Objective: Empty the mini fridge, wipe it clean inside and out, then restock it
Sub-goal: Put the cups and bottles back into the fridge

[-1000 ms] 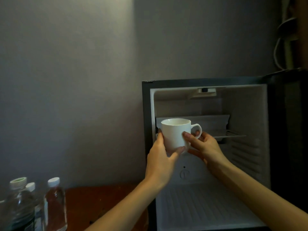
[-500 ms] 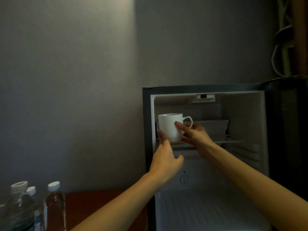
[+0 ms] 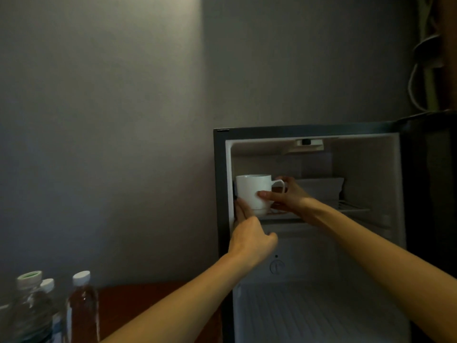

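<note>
The mini fridge (image 3: 220, 194) stands open, its white inside dim. A white mug (image 3: 249, 191) sits at the left end of the wire shelf (image 3: 351, 206), handle to the right. My right hand (image 3: 289, 196) holds the mug, thumb across its front and fingers behind near the handle. My left hand (image 3: 249, 233) is below the mug, its fingertips touching the mug's lower left edge by the fridge wall. A white tray-like piece (image 3: 319, 189) lies on the shelf behind my right hand.
Three capped bottles (image 3: 81, 308) stand at the lower left on a reddish wooden surface (image 3: 148, 300). The dark fridge door (image 3: 430, 219) hangs open at the right. Cables (image 3: 420, 70) hang at the upper right. The fridge's ribbed floor (image 3: 321, 313) holds nothing visible.
Both hands carried the mug up and to the left into the fridge, onto the shelf's left end. My left hand dropped from the mug's side to below its base.
</note>
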`<act>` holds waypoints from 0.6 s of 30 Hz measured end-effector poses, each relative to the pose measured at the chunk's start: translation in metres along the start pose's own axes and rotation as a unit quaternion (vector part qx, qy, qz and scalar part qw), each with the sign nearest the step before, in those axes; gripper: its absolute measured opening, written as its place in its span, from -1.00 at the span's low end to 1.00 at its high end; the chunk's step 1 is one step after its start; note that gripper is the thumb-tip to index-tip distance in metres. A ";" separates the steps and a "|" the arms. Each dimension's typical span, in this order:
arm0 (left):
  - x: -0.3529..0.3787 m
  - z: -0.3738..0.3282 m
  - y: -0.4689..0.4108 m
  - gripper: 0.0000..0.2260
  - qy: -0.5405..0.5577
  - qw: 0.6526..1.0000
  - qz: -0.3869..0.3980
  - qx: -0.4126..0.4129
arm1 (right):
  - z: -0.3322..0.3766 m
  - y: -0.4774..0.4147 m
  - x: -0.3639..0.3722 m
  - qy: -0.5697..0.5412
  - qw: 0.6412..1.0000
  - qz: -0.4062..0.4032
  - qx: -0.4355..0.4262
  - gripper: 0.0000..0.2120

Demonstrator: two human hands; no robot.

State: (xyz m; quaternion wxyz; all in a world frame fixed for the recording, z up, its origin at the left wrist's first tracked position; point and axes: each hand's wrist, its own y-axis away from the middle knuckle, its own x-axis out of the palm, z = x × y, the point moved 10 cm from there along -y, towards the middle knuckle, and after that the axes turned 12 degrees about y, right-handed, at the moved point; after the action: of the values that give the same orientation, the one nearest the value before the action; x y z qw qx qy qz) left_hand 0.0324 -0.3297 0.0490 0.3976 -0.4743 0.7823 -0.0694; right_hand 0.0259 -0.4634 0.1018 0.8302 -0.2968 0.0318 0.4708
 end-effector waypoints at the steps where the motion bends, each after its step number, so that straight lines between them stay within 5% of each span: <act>1: 0.001 0.001 -0.001 -0.03 0.001 1.000 -0.002 -0.001 | -0.001 -0.003 -0.002 0.005 1.000 -0.002 0.000 -0.44; 15: 0.011 0.003 -0.012 -0.01 -0.046 0.998 0.019 -0.027 | -0.021 -0.029 0.004 -0.021 0.998 0.054 -0.017 -0.34; 18: 0.014 0.007 -0.017 0.02 -0.043 0.998 0.021 -0.038 | -0.022 -0.033 0.006 -0.024 0.998 0.058 -0.025 -0.47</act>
State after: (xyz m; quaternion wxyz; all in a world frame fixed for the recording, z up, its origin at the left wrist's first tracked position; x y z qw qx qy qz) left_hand 0.0456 -0.3478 0.0447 0.4137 -0.4754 0.7764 -0.0110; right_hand 0.0606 -0.4831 0.0977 0.7945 -0.3042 0.0173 0.5254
